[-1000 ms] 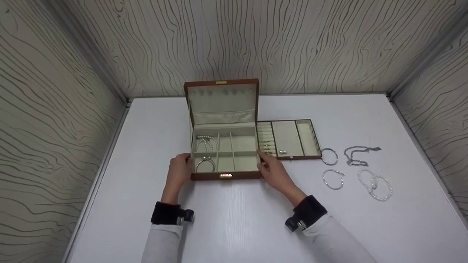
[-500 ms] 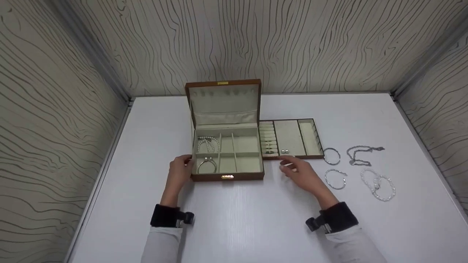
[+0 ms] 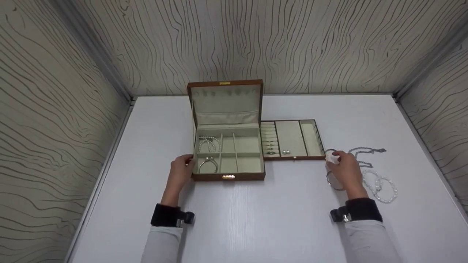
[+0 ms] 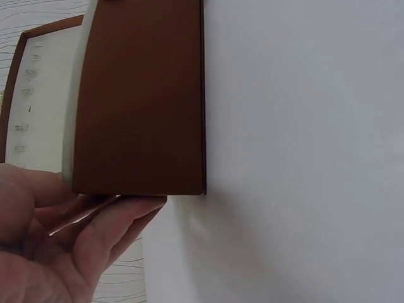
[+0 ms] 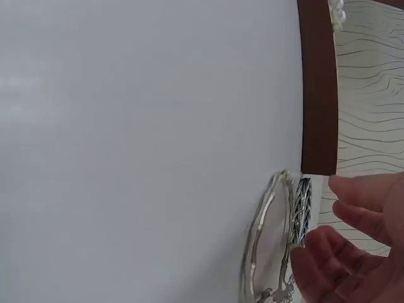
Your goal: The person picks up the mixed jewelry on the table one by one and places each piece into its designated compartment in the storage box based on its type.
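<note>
A brown jewelry box (image 3: 208, 177) stands with its lid raised; a pearl strand (image 3: 212, 138) and a bangle with pearls (image 3: 217, 166) lie in its left compartments. My left hand (image 3: 180, 171) rests fingers against the box's left side, seen in the left wrist view beside the brown wall (image 4: 139, 95). A shallow jewelry tray (image 3: 290, 133) adjoins the box on the right, with rings in its slots and pearl earrings (image 3: 286, 152). At the tray's right front corner my right hand (image 3: 346, 171) touches the edge with its fingers, over a silver bangle (image 5: 260, 221) and a braided bangle (image 5: 303, 205).
To the right of my right hand lie a dark chain (image 3: 360, 149) and clear beaded bracelets (image 3: 393, 191) on the white table (image 3: 234, 219). Wood-grain panels (image 3: 237, 44) rise behind the table and at both sides.
My right hand has moved right, from the box's right side along the tray's front to its far right corner. My left hand stays against the box.
</note>
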Demonstrator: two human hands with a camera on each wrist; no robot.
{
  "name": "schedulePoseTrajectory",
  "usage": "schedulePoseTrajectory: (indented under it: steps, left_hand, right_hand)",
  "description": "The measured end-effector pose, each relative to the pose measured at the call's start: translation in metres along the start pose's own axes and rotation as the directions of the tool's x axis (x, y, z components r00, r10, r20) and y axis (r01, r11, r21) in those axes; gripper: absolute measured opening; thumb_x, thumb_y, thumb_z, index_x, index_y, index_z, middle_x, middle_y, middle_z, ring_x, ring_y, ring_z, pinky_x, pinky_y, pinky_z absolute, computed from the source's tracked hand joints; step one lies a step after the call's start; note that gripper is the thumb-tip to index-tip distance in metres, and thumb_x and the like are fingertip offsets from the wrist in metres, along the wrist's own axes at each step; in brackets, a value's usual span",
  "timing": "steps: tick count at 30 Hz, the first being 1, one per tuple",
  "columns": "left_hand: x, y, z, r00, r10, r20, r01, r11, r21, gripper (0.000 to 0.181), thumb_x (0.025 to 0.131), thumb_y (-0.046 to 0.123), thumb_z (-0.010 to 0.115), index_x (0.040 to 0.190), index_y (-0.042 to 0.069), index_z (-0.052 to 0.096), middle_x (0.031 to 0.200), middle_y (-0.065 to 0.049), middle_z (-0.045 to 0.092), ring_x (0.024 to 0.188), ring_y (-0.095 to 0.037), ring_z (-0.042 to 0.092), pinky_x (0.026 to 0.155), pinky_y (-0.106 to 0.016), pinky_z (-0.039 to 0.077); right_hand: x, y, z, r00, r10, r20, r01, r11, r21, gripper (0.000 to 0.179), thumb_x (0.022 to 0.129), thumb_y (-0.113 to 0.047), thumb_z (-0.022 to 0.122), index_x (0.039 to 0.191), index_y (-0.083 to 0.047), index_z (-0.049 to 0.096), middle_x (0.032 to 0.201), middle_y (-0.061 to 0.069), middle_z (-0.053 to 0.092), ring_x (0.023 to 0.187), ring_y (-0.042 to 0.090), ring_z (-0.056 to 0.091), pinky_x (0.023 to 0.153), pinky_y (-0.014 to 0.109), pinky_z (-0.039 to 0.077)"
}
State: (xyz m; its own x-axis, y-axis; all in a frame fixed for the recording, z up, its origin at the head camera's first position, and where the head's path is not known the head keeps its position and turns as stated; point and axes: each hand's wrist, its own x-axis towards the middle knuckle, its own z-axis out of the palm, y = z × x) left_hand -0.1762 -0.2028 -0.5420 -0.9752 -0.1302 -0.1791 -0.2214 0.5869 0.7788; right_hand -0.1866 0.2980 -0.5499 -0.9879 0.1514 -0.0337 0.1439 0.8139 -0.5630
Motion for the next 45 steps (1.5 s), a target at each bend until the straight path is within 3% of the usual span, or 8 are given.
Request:
schedulePoseTrajectory:
  steps: [5, 9, 14, 28, 33, 38, 41, 45]
  left_hand:
    - [0.001, 0.000, 0.001, 1.000, -0.001, 0.003, 0.001, 1.000, -0.017, 0.034, 0.099, 0.010, 0.056, 0.127, -0.007, 0.060, 0.113, -0.021, 0.066, 0.096, -0.026, 0.064, 0.075, -0.036, 0.055]
    - [0.001, 0.001, 0.002, 0.999, -0.031, 0.025, 0.032, 0.999, -0.030, 0.036, 0.100, 0.012, 0.055, 0.130, -0.007, 0.057, 0.115, -0.020, 0.065, 0.095, -0.025, 0.065, 0.072, -0.033, 0.056]
    - [0.001, 0.003, 0.002, 0.997, -0.067, 0.042, 0.068, 0.997, -0.043, 0.036, 0.100, 0.012, 0.054, 0.132, -0.005, 0.057, 0.115, -0.019, 0.065, 0.094, -0.024, 0.065, 0.069, -0.031, 0.056]
    - [0.002, 0.000, 0.004, 0.997, -0.063, 0.038, 0.065, 0.997, -0.044, 0.036, 0.099, 0.011, 0.055, 0.131, -0.005, 0.057, 0.116, -0.019, 0.065, 0.095, -0.025, 0.064, 0.069, -0.031, 0.055]
    - [0.001, 0.000, 0.004, 0.997, -0.069, 0.031, 0.071, 0.996, -0.057, 0.036, 0.100, 0.011, 0.054, 0.132, -0.004, 0.058, 0.116, -0.018, 0.065, 0.095, -0.025, 0.064, 0.069, -0.031, 0.055]
    - [0.000, 0.001, 0.004, 0.997, -0.072, 0.029, 0.073, 0.996, -0.042, 0.036, 0.100, 0.013, 0.054, 0.133, -0.003, 0.057, 0.117, -0.018, 0.065, 0.097, -0.025, 0.063, 0.071, -0.032, 0.055]
    - [0.000, 0.001, 0.004, 0.997, -0.072, 0.027, 0.073, 0.997, -0.027, 0.037, 0.101, 0.014, 0.054, 0.133, -0.002, 0.057, 0.118, -0.018, 0.064, 0.100, -0.025, 0.063, 0.074, -0.033, 0.055]
    - [0.000, 0.000, 0.003, 0.998, -0.065, 0.022, 0.066, 0.997, -0.034, 0.037, 0.100, 0.013, 0.054, 0.133, -0.004, 0.057, 0.117, -0.019, 0.064, 0.100, -0.026, 0.063, 0.074, -0.035, 0.055]
  right_hand:
    - [0.003, 0.007, 0.001, 0.999, -0.037, 0.015, 0.038, 0.997, -0.073, 0.060, 0.085, -0.017, 0.072, 0.134, 0.009, 0.049, 0.132, 0.040, 0.037, 0.117, 0.060, 0.036, 0.093, 0.068, 0.034]
    - [0.007, 0.008, 0.001, 0.999, -0.050, 0.014, 0.052, 0.988, -0.148, 0.062, 0.085, -0.019, 0.072, 0.135, 0.008, 0.047, 0.137, 0.038, 0.040, 0.118, 0.061, 0.035, 0.092, 0.072, 0.029]
    - [0.011, 0.008, 0.000, 0.997, -0.043, 0.070, 0.053, 0.986, -0.156, 0.060, 0.089, -0.017, 0.068, 0.137, 0.009, 0.045, 0.136, 0.036, 0.044, 0.121, 0.058, 0.040, 0.095, 0.073, 0.024]
    - [0.014, 0.013, -0.005, 0.989, -0.055, 0.140, 0.072, 0.990, -0.118, 0.060, 0.091, -0.014, 0.065, 0.138, 0.014, 0.042, 0.132, 0.040, 0.044, 0.120, 0.058, 0.041, 0.098, 0.067, 0.033]
    - [0.012, 0.011, -0.009, 0.996, -0.027, 0.085, 0.035, 0.995, -0.098, 0.060, 0.089, -0.014, 0.067, 0.137, 0.014, 0.043, 0.130, 0.041, 0.045, 0.119, 0.058, 0.042, 0.098, 0.065, 0.035]
    - [0.009, 0.003, -0.014, 0.999, 0.019, -0.027, -0.021, 0.996, -0.084, 0.061, 0.085, -0.013, 0.068, 0.135, 0.012, 0.045, 0.127, 0.040, 0.046, 0.116, 0.057, 0.044, 0.094, 0.063, 0.039]
    - [0.007, -0.007, -0.015, 0.995, 0.042, -0.094, -0.040, 0.999, 0.020, 0.060, 0.085, -0.012, 0.069, 0.133, 0.013, 0.044, 0.126, 0.038, 0.048, 0.116, 0.052, 0.046, 0.095, 0.059, 0.040]
    - [0.002, -0.029, -0.010, 0.989, 0.029, -0.143, 0.000, 0.979, 0.202, 0.058, 0.085, -0.009, 0.069, 0.133, 0.012, 0.043, 0.122, 0.033, 0.052, 0.112, 0.044, 0.051, 0.092, 0.050, 0.043]
